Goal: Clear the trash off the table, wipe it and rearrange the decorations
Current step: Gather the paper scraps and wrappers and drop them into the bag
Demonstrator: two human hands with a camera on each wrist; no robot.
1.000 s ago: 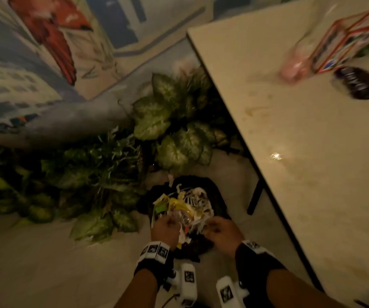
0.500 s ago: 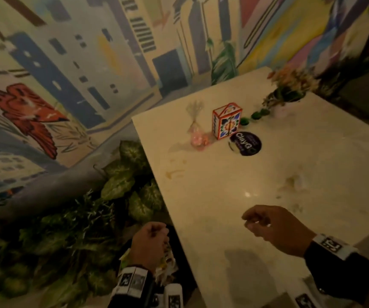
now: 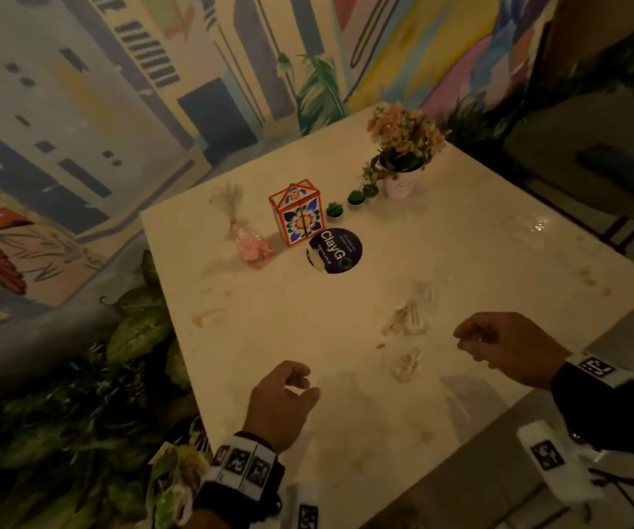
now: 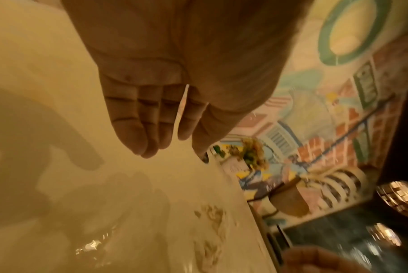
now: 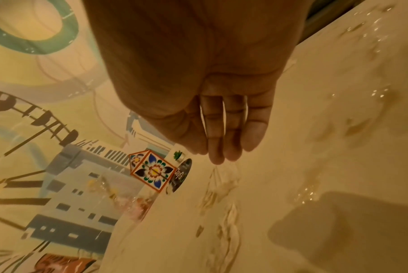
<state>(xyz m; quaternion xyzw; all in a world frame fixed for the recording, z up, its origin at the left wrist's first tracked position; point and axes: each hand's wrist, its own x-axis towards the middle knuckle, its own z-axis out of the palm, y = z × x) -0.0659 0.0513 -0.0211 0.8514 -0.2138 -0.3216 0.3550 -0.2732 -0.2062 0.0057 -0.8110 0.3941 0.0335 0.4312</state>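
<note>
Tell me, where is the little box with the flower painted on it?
In the head view, the flower box stands on the far left part of the table, between the pink wrapped bundle and the tiny green plants, just behind the round dark sticker.

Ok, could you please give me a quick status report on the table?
Both hands empty over table: left hand, right hand. Crumpled wrappers and stains remain. Decorations untouched; nothing blocking.

"ClayG" in white letters on dark round coaster [image 3: 334, 250] lying on table [image 3: 460, 261]; smaller print there unreadable
</note>
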